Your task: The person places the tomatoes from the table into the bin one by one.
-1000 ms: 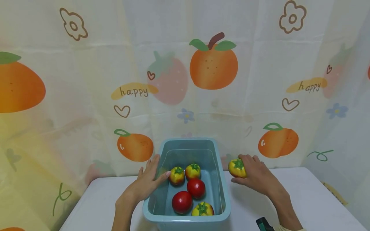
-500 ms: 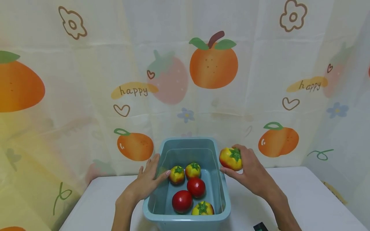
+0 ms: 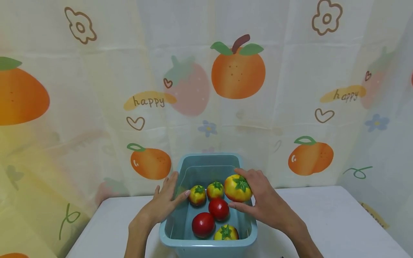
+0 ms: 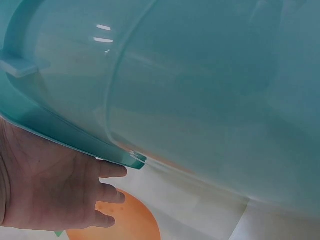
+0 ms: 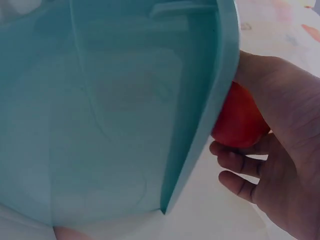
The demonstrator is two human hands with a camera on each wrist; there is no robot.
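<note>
My right hand (image 3: 262, 199) grips a yellow fruit (image 3: 238, 189) with a red underside and a green leafy top, between thumb and fingers. It holds the fruit over the right side of a blue-green plastic bin (image 3: 208, 243). In the right wrist view the red underside of the fruit (image 5: 242, 117) shows beyond the bin's rim. My left hand (image 3: 162, 204) rests on the bin's left rim, its thumb over the inside and its fingers straight along the outside. Inside the bin lie two red fruits, one being the front red fruit (image 3: 203, 225), and several yellow ones, including the nearest yellow fruit (image 3: 226, 233).
The bin stands on a white table (image 3: 309, 215). Behind it hangs a pale curtain (image 3: 277, 118) printed with oranges, strawberries and the word "happy".
My right hand has carried the yellow fruit leftward from beside the bin, rising and then dipping, to over the bin's right part. The left hand has stayed on the rim.
</note>
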